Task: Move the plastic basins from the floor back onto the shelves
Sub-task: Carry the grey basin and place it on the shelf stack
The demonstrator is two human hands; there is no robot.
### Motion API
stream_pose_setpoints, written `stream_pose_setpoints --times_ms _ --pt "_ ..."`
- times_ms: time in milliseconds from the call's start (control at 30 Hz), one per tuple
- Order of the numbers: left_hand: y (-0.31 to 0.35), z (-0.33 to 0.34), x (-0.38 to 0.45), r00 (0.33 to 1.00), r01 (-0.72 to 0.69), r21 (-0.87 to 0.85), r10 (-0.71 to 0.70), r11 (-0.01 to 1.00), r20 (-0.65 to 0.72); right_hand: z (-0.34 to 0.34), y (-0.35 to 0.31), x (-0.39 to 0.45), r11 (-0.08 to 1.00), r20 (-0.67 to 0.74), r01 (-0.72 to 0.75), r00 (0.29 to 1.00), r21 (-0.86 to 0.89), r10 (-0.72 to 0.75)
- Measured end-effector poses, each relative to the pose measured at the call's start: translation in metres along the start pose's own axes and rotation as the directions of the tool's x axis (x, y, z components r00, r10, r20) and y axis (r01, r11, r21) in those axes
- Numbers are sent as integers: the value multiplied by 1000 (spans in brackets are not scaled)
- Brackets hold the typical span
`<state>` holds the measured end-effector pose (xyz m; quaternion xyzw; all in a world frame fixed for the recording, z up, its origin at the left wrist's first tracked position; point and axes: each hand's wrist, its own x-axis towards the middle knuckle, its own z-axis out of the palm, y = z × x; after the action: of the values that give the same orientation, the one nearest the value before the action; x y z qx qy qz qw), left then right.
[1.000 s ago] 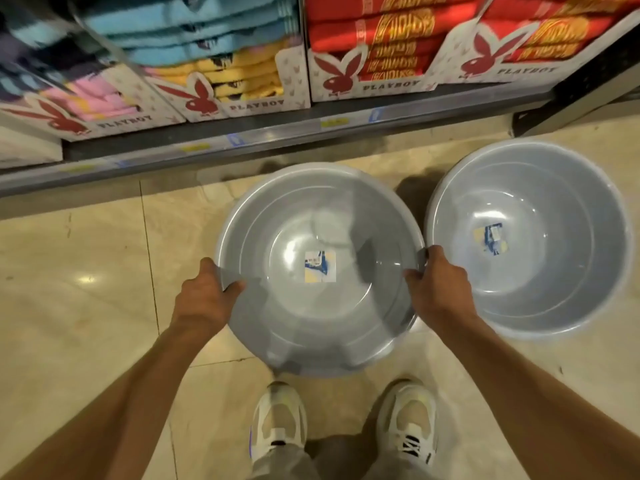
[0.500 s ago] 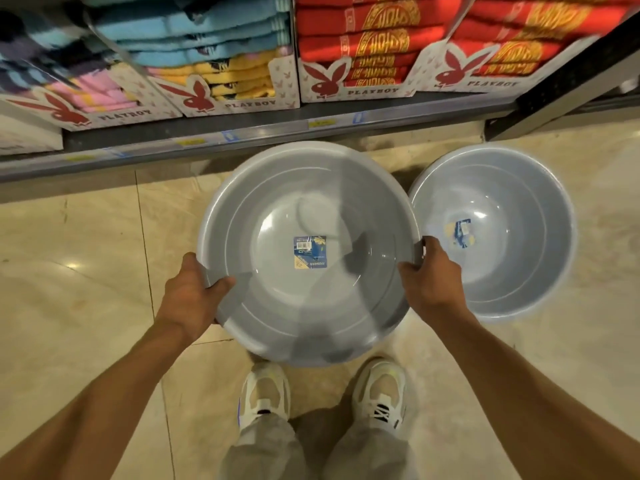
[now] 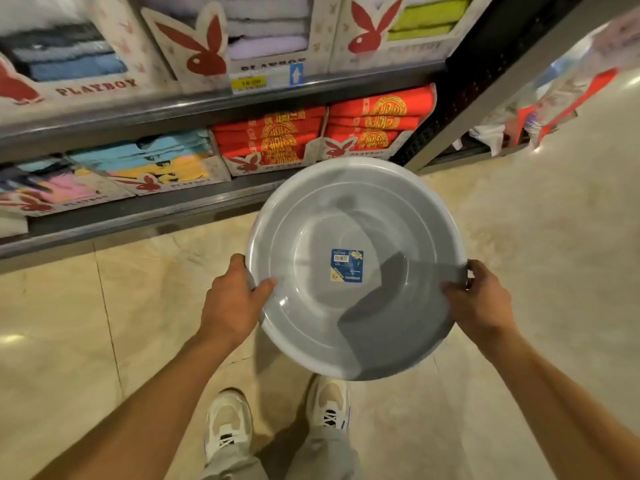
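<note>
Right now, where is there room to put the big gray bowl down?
The tiled floor left of the left hand is bare, also right of the right hand. Both shelves are crammed with towel boxes; no room for the basin.

The basin (image 3: 356,268) is grey plastic, smooth and semi-glossy, with faint moulded rings on its inner wall and small bright highlights near the rim; a glossy printed paper sticker (image 3: 347,265) sits on its bottom. The floor (image 3: 519,271) is polished beige stone-look tile, shiny enough to mirror the lights. The shelf edges (image 3: 138,116) look like dark painted metal with a dull sheen, and the upright (image 3: 485,81) beside them is matt black perforated metal. The boxes (image 3: 187,50) are printed cardboard holding soft folded cloth towels (image 3: 374,116). The shoes (image 3: 228,424) are cream mesh fabric, the trousers (image 3: 322,455) matt woven cloth.
</note>
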<state>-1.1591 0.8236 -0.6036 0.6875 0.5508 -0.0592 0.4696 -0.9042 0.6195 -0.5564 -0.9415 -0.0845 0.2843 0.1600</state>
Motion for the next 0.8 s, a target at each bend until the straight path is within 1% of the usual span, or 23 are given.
stream_pose_setpoints --times_ms 67,133,233,367,433,600,667,733,800 --pt "24 23 11 998 -35 -2 35 999 56 -16 21 12 999 -50 -46 998 1 46" --pt "42 47 20 993 -34 -34 38 999 113 -26 43 27 997 -82 -75 994 -33 72" --pt "57 80 30 987 -44 -1 44 999 153 -29 74 46 989 -86 -126 989 -79 120" --pt "56 110 41 989 -35 147 14 988 144 -20 100 66 988 -51 -137 990 -68 134" --pt "55 121 51 991 -26 178 2 984 132 -12 108 77 988 -22 -138 990 -69 137" --pt "50 151 87 996 28 133 -38 991 76 15 115 112 987 13 -163 987 -5 163" --pt "49 162 101 995 50 128 -60 991 76 28 118 126 983 14 -184 983 11 184" --pt "47 173 115 994 38 144 -52 989 93 41 121 144 978 0 -209 978 20 209" --pt "46 180 128 994 43 140 -56 989 91 57 121 159 974 -10 -226 974 -12 226"
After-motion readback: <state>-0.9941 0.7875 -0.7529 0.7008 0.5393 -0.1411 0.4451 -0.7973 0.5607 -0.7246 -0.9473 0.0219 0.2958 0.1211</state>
